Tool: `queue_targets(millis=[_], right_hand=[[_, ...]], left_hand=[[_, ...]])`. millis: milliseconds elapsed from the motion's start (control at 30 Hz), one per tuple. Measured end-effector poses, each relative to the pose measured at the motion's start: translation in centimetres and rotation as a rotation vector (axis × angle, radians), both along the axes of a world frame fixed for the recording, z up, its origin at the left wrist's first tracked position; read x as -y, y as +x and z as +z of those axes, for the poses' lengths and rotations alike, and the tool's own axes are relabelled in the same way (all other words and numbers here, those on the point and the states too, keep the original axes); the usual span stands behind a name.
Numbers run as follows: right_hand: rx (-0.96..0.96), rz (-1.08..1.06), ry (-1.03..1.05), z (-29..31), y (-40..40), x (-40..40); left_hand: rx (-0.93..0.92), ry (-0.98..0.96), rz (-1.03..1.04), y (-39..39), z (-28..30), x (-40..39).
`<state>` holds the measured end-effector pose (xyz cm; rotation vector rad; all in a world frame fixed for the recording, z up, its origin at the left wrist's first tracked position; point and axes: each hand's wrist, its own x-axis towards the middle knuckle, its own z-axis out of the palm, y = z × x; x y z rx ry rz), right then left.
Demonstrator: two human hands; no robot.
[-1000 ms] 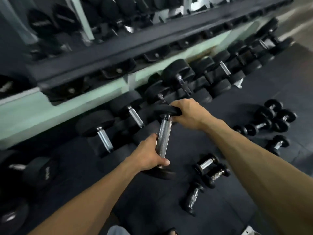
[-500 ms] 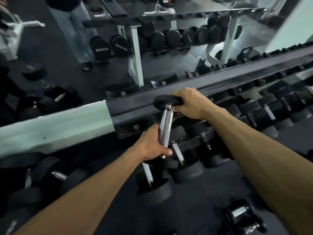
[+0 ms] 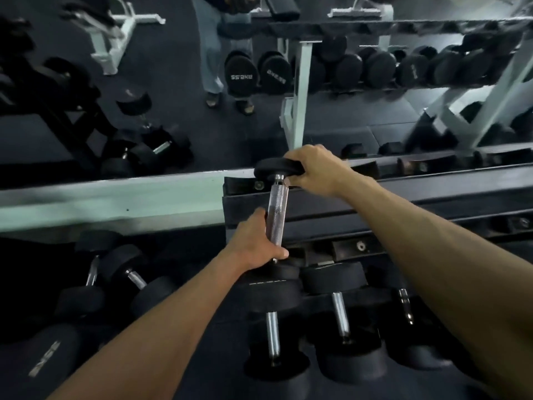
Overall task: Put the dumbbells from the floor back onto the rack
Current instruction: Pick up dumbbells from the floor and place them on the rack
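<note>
Raised since a moment ago, the dumbbell point(image 3: 277, 210) now hangs over the rack point(image 3: 375, 194); left hand point(image 3: 256, 245) fingers clench its handle, right hand point(image 3: 313, 170) grasps its far head above the rack's top saddle.

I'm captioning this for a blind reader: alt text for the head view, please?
Two bare hands carry a dumbbell toward the upper rack: left hand gripping its knurled handle, right hand holding the far weight head. More dumbbells sit below.
</note>
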<state>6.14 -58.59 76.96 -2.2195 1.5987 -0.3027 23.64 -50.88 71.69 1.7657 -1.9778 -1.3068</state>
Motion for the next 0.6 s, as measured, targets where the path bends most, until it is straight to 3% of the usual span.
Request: queue_targets(millis=[333, 600], right_hand=[[0.038, 0.075, 0.101, -4.5, 1.5, 3.9], [0.066, 0.058, 0.102, -5.3, 1.2, 4.2]], left_hand=[[0.079, 0.071, 0.068, 0.9, -3.4, 2.6], [0.01, 0.038, 0.082, 0.7, -4.1, 2.4]])
